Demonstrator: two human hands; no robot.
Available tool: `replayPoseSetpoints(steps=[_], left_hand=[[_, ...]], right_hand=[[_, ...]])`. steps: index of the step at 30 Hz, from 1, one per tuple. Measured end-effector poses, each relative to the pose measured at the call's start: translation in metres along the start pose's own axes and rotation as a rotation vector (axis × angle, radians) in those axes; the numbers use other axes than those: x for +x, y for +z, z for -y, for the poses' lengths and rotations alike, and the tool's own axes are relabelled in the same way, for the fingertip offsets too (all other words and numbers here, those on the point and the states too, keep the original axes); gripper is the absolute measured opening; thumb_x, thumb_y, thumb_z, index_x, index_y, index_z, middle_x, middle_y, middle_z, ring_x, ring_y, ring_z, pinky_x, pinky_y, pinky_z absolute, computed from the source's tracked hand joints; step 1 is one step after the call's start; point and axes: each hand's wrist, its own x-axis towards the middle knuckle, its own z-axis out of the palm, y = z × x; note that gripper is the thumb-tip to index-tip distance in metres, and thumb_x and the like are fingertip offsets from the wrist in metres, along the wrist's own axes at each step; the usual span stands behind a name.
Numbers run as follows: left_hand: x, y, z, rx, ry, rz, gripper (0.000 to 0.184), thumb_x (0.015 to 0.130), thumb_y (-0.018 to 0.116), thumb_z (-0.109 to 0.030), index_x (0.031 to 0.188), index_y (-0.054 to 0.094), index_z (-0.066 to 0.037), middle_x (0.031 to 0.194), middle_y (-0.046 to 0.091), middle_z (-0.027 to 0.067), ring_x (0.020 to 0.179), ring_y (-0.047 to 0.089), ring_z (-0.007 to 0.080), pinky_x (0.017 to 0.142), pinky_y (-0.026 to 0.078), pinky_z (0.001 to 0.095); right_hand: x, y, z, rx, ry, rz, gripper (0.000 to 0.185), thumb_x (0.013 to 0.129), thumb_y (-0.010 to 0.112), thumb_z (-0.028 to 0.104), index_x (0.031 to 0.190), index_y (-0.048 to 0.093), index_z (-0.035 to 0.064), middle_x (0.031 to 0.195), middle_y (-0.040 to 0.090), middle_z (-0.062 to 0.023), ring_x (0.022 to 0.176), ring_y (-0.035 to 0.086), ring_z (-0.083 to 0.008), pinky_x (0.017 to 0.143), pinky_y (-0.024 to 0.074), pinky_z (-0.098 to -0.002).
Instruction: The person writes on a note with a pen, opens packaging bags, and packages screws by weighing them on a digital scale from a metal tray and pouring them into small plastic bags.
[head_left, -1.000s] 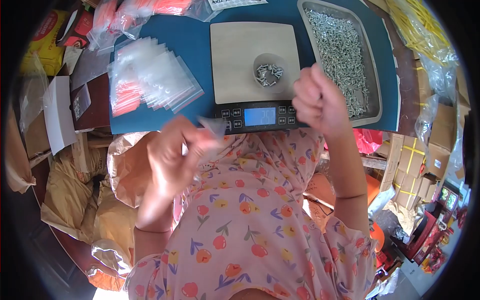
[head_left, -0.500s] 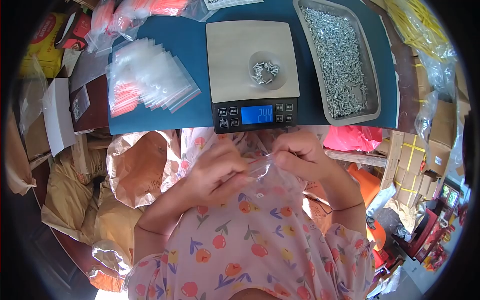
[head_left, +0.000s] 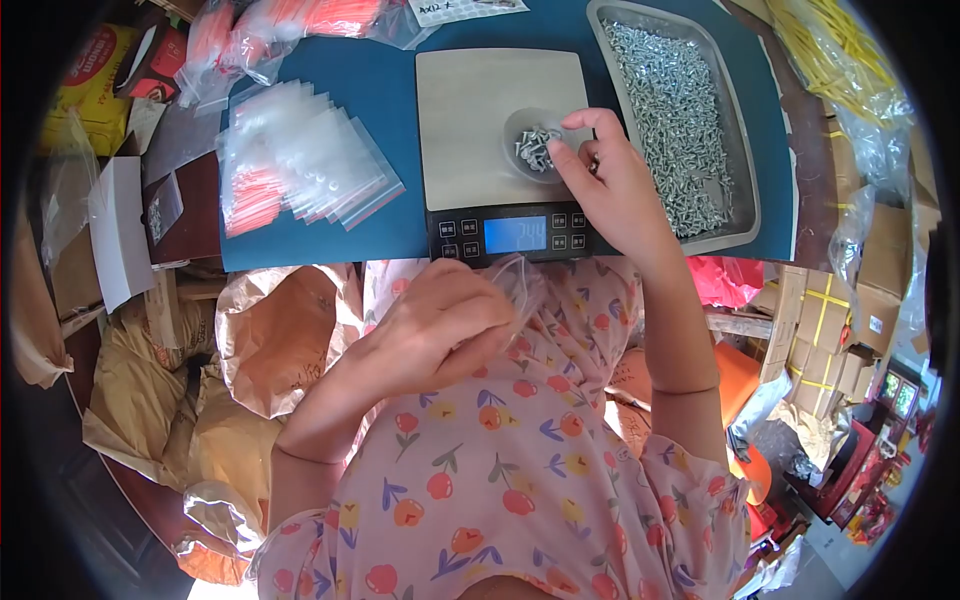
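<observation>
Left hand: the thumb and fingers of the left hand point(head_left: 440, 325) are pinching a clear bag point(head_left: 517, 283) just off the worktop's point(head_left: 340, 250) front edge; its mouth is hard to make out.
Right hand: the index finger and thumb of the right hand point(head_left: 615, 190) are spreading apart at the cup's right side, the others curling inward; whether they are gripping the rim, or anything else, cannot be told.
Cup: the clear cup point(head_left: 512, 160) is standing on the front right part of the scale's point(head_left: 480, 120) plate, with screws point(head_left: 533, 150) lying inside.
Scale: it is sitting at the middle of the worktop's front edge, its display point(head_left: 515, 235) glowing blue.
Tray: the metal tray point(head_left: 750, 200), full of screws, is lying along the worktop's right edge.
Flat bags: the fanned bags point(head_left: 300, 150) are lying near the front left corner.
Good handling: a light, level grip on opposite sides of the rim would probably spare the cup from tipping, while a loosely held bag would crease less.
</observation>
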Motion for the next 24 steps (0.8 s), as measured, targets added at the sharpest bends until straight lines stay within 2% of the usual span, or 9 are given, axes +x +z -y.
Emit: replayPoseSetpoints(steps=[2,5,8,11,14,17,20,21,24], left_hand=[[0.003,0.001,-0.002,0.056,-0.007,-0.06,0.018,0.072,0.069,-0.002,0.086,0.058,-0.003,0.081,0.06,0.0092,0.069,0.057,0.0269,0.063,0.044,0.0361],[0.006,0.001,-0.001,0.057,0.001,-0.107,0.015,0.072,0.067,0.001,0.085,0.058,-0.002,0.074,0.059,0.0086,0.064,0.057,0.026,0.058,0.044,0.0346],[0.009,0.003,0.002,-0.003,-0.056,-0.124,0.013,0.074,0.064,0.004,0.085,0.058,-0.001,0.078,0.058,0.0104,0.065,0.058,0.0266,0.057,0.045,0.0346],[0.013,0.003,0.002,-0.009,-0.22,-0.201,0.01,0.076,0.063,0.005,0.085,0.058,0.001,0.081,0.057,0.0119,0.065,0.058,0.0269,0.058,0.047,0.0341],[0.011,0.001,0.007,0.033,-0.304,-0.153,0.01,0.077,0.063,0.005,0.086,0.06,0.002,0.085,0.054,0.0131,0.066,0.058,0.0264,0.059,0.047,0.0341],[0.015,0.006,0.005,0.165,-0.234,-0.218,0.012,0.076,0.065,0.005,0.087,0.062,0.002,0.084,0.052,0.0125,0.066,0.057,0.025,0.059,0.047,0.034],[0.02,0.009,0.002,0.195,-0.151,-0.258,0.016,0.074,0.067,0.005,0.089,0.064,0.002,0.083,0.05,0.0119,0.067,0.056,0.0241,0.059,0.047,0.0332],[0.02,0.011,0.002,0.192,-0.112,-0.296,0.018,0.073,0.067,0.006,0.09,0.065,0.002,0.083,0.049,0.0111,0.067,0.054,0.0229,0.059,0.047,0.0323],[0.019,0.012,0.001,0.153,-0.111,-0.314,0.018,0.072,0.067,0.007,0.089,0.065,0.002,0.084,0.048,0.0108,0.068,0.054,0.0219,0.058,0.047,0.0316]], right_hand=[[0.005,0.0,-0.002,0.008,0.013,0.005,0.032,0.089,0.058,0.019,0.113,0.046,0.0017,0.061,0.052,-0.009,0.054,0.049,-0.0174,0.053,0.0397,-0.033],[0.01,-0.001,-0.007,-0.002,0.001,-0.045,0.031,0.088,0.057,0.015,0.114,0.045,0.003,0.061,0.052,-0.0085,0.054,0.048,-0.0168,0.053,0.0399,-0.032],[0.015,0.001,-0.015,0.029,-0.042,0.041,0.028,0.086,0.056,0.01,0.113,0.049,0.0052,0.062,0.052,-0.0082,0.054,0.049,-0.0163,0.054,0.041,-0.0313],[0.017,0.009,-0.022,0.165,-0.252,0.004,0.023,0.086,0.053,0.005,0.109,0.055,0.0069,0.064,0.052,-0.0085,0.055,0.049,-0.0151,0.053,0.0411,-0.0297],[0.001,-0.005,0.016,0.05,-0.258,-0.016,0.022,0.084,0.052,0.002,0.104,0.059,0.0068,0.067,0.054,-0.0082,0.054,0.05,-0.017,0.051,0.0421,-0.0288],[-0.013,-0.005,0.029,-0.148,-0.648,-0.088,0.025,0.079,0.057,0.003,0.103,0.061,0.008,0.067,0.054,-0.0055,0.052,0.052,-0.0181,0.047,0.0426,-0.0283],[-0.025,-0.012,0.045,-0.358,-0.862,-0.009,0.031,0.074,0.062,0.007,0.104,0.062,0.0097,0.064,0.052,-0.0028,0.051,0.053,-0.0185,0.044,0.0432,-0.0295],[-0.028,-0.012,0.048,-0.344,-0.898,-0.017,0.032,0.072,0.063,0.011,0.104,0.062,0.011,0.06,0.049,-0.002,0.051,0.053,-0.0164,0.043,0.0422,-0.0293],[-0.026,-0.014,0.048,-0.325,-0.891,-0.116,0.033,0.071,0.063,0.008,0.104,0.064,0.0126,0.059,0.048,-0.0023,0.051,0.052,-0.0179,0.045,0.0429,-0.0296]])
